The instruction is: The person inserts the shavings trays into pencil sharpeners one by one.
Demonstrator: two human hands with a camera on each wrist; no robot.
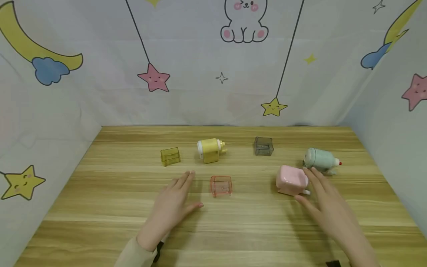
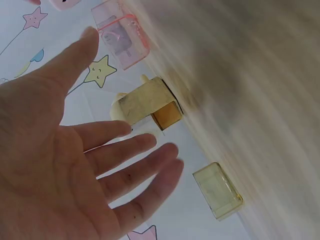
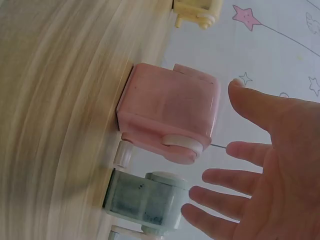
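Fingers extended, my left hand (image 1: pixel 171 202) hovers over the table, left of a clear red-edged shavings drawer (image 1: pixel 221 186). Beyond its fingertips are a clear yellow drawer (image 1: pixel 170 156) and a yellow crank pencil sharpener (image 1: pixel 210 150); the left wrist view shows an opening in that sharpener's base (image 2: pixel 167 115). My right hand (image 1: pixel 328 204), fingers spread, is close beside a pink pencil sharpener (image 1: pixel 291 180) and holds nothing. A gap shows between that hand and the pink sharpener (image 3: pixel 167 107) in the right wrist view. Just behind stands a mint-green sharpener (image 1: pixel 320 159), partly hidden by the pink one.
At the back, right of the yellow sharpener, sits a clear grey drawer (image 1: pixel 263 146). A white cloth (image 1: pixel 200 104) printed with stars and moons hangs behind and along both sides of the wood-grain table (image 1: pixel 253 226).
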